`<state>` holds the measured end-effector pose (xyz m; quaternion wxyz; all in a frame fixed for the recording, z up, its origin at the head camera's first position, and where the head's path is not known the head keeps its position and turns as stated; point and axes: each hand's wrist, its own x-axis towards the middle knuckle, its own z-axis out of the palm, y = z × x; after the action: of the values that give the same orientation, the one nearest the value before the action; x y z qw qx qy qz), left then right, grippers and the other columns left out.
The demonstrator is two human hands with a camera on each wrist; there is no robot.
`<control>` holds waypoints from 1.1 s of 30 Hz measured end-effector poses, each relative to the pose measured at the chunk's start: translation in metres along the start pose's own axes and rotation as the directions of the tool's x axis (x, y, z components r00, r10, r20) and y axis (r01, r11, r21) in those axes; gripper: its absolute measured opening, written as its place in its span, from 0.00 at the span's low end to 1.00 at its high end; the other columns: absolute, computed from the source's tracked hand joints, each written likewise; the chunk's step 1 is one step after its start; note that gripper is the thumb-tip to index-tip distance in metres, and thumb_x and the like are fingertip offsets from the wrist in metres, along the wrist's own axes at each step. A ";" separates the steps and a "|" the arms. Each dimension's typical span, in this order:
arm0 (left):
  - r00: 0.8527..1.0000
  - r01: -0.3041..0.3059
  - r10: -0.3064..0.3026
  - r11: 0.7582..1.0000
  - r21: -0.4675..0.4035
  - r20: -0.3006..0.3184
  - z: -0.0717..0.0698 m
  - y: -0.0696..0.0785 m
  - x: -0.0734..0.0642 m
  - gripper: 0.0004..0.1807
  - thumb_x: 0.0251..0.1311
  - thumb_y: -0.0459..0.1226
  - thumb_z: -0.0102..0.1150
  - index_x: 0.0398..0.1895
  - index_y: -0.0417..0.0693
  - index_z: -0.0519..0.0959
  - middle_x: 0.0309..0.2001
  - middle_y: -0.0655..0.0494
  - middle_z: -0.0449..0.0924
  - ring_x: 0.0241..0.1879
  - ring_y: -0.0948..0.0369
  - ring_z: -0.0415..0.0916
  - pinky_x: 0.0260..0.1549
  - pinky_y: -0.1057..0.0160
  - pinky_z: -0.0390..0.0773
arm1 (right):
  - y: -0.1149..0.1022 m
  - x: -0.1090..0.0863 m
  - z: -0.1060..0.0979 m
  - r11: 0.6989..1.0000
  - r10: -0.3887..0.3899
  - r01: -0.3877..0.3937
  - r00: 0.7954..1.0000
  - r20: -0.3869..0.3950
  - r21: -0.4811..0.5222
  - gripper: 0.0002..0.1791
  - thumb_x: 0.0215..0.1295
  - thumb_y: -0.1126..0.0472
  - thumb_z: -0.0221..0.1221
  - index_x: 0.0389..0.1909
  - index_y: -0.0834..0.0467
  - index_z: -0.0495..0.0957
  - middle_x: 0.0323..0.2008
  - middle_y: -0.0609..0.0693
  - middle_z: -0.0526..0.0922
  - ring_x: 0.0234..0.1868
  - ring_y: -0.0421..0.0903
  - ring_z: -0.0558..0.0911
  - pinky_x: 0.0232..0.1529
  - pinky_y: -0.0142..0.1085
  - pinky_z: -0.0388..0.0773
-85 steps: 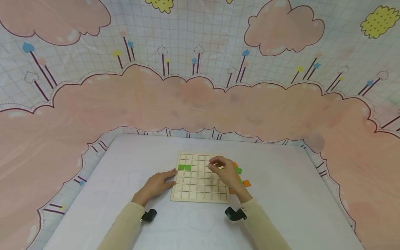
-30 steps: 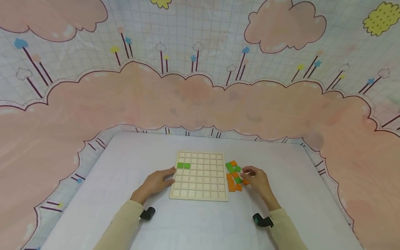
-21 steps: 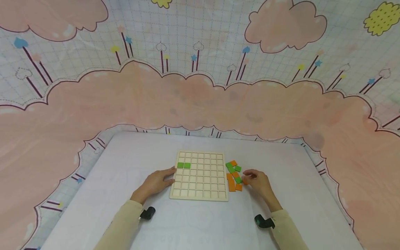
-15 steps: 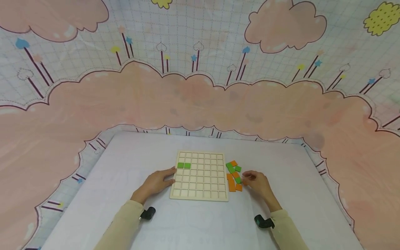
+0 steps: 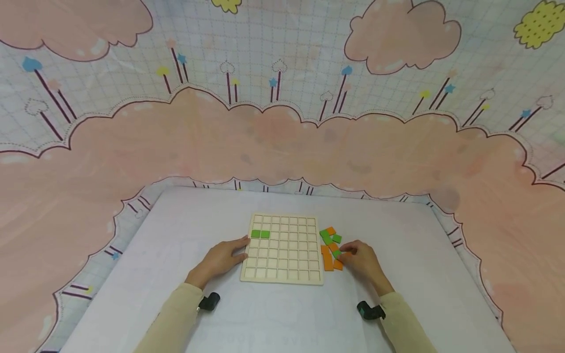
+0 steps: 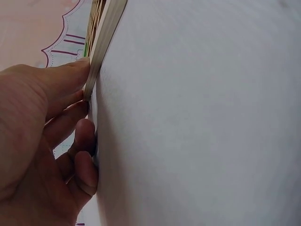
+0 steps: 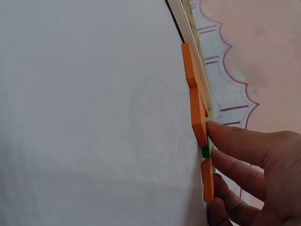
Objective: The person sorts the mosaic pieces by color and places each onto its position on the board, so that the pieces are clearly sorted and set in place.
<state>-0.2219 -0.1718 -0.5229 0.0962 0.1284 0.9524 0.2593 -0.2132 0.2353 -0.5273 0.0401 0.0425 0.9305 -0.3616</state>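
A pale wooden board (image 5: 281, 265) with a grid of square cells lies on the white table. Two green tiles (image 5: 256, 234) sit side by side in its left part. My left hand (image 5: 220, 259) rests thumb and fingertips against the board's left edge, and the left wrist view has them at that same edge (image 6: 101, 44). Right of the board, my right hand (image 5: 364, 259) reaches into the loose tiles. Its thumb and forefinger are right at a green tile (image 5: 337, 254); I cannot tell whether they pinch it. An orange tile shows partly behind the thumb.
Several loose orange tiles (image 5: 328, 262) and green tiles (image 5: 325, 237) lie flat along the board's right side, some touching each other. Beyond the table (image 5: 198, 206) hangs a patterned cloth (image 5: 282, 147). A small black device sits at each wrist.
My right hand has gone from over the board to the loose tiles on the right, then slightly left toward a green tile. The left hand stays at the board's edge.
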 end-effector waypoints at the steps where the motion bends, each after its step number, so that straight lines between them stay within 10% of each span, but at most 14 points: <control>1: 1.000 -0.004 0.005 1.000 0.006 -0.003 0.000 0.000 0.000 0.30 0.65 0.46 0.60 0.70 0.54 0.69 0.73 0.58 0.65 0.71 0.46 0.65 0.68 0.41 0.65 | 0.000 0.001 0.000 1.000 0.003 -0.003 1.000 -0.002 -0.006 0.14 0.56 0.57 0.69 0.42 0.58 0.85 0.47 0.56 0.83 0.48 0.54 0.77 0.52 0.50 0.76; 33: 1.000 -0.011 0.011 1.000 0.017 -0.010 0.001 -0.001 0.001 0.30 0.65 0.46 0.60 0.70 0.54 0.69 0.73 0.59 0.65 0.71 0.46 0.65 0.68 0.40 0.65 | -0.003 0.000 0.001 0.998 0.061 -0.061 0.998 0.018 0.001 0.15 0.56 0.57 0.69 0.43 0.58 0.83 0.49 0.58 0.81 0.51 0.56 0.77 0.55 0.53 0.75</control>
<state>-0.2223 -0.1720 -0.5249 0.0887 0.1328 0.9543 0.2527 -0.2131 0.2325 -0.5263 0.0596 0.0675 0.9282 -0.3611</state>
